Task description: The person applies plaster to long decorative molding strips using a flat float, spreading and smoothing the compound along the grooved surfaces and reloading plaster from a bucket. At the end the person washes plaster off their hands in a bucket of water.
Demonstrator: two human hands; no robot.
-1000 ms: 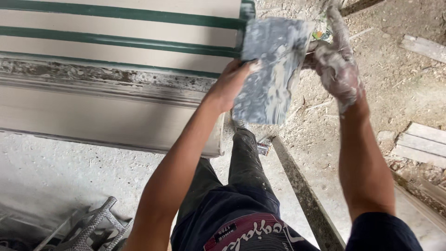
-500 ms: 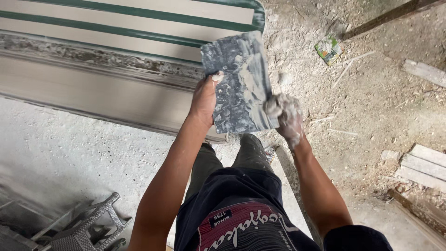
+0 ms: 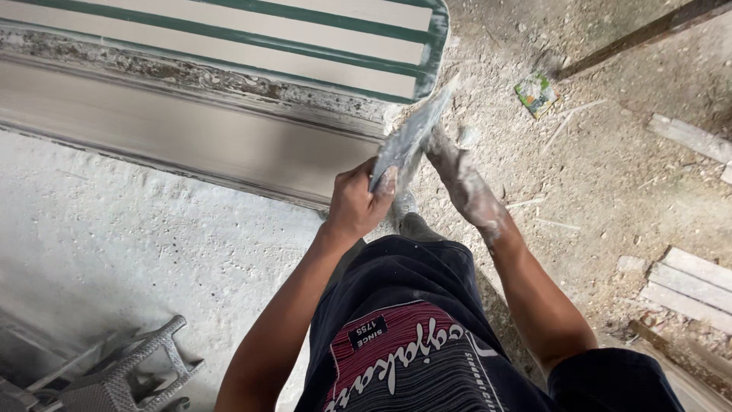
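My left hand [image 3: 358, 202] grips the plaster-caked board [image 3: 412, 137] by its lower edge; my right hand [image 3: 465, 187] steadies it beside; stiff, probably slick.

Packages and labels in view: two items.

A small crumpled wrapper [image 3: 535, 92], roughly square, green with yellow and red patches, is seen lying flat on the dusty ground at upper right, just beside a dark wooden strip [image 3: 640, 34]. A small black rectangular label [image 3: 367, 332] with pale print is seen sewn at a slant onto the dark red striped panel of the shorts [image 3: 415, 336] at bottom centre. No signs or screens are seen.
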